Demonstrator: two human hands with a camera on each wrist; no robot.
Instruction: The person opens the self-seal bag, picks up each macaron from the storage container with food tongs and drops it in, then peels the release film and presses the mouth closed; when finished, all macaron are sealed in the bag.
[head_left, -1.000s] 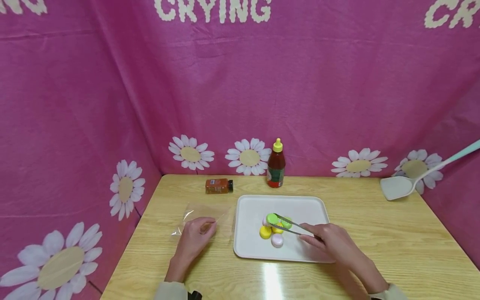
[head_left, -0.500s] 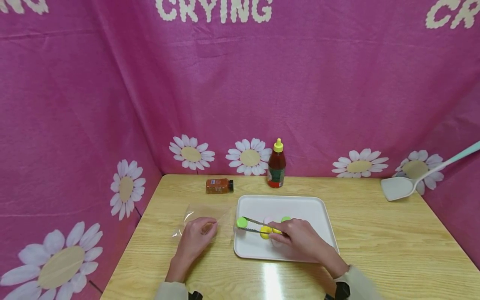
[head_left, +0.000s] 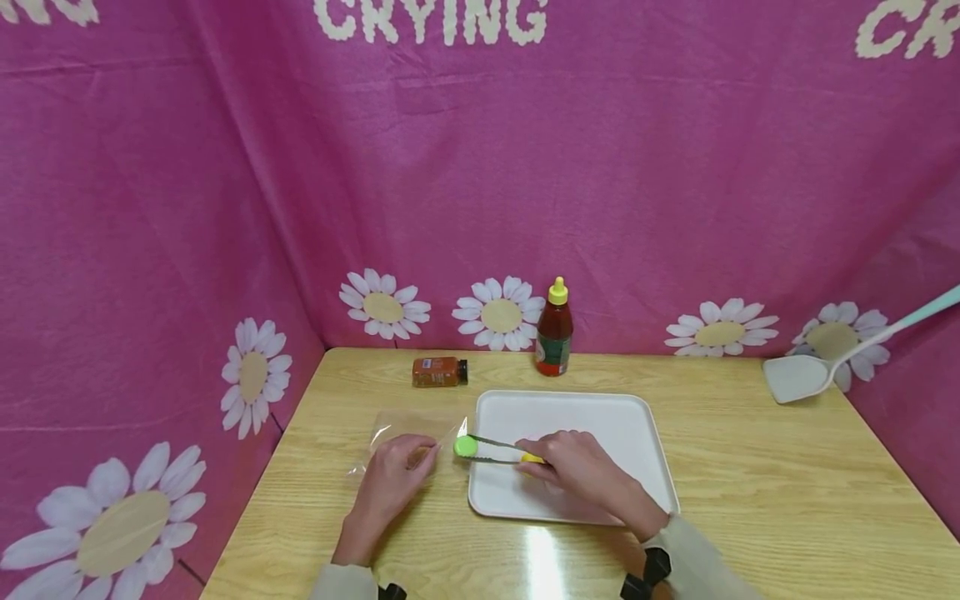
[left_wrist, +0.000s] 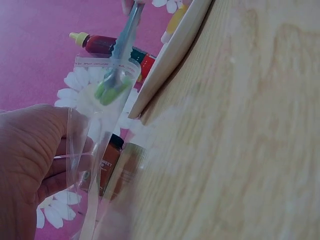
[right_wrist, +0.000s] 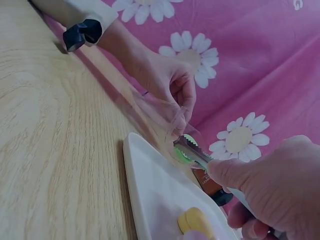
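Note:
My left hand pinches the edge of a clear plastic bag left of the tray. With my right hand I hold metal tongs that grip a green macaron. In the left wrist view the macaron shows through the clear film at the bag's opening, close to the left fingers. Below my right hand is the white tray. A yellow macaron and part of a pale lilac one lie on it; my right hand hides the other sweets in the head view.
Behind the bag a small orange-brown spice jar with a black cap lies on its side. A red sauce bottle with a yellow cap stands behind the tray. At the table's right rear is a white spatula. Pink cloth surrounds the table.
My right hand has carried the green macaron left in the tongs, from over the other macarons past the tray's left rim to the bag. The left hand has barely moved.

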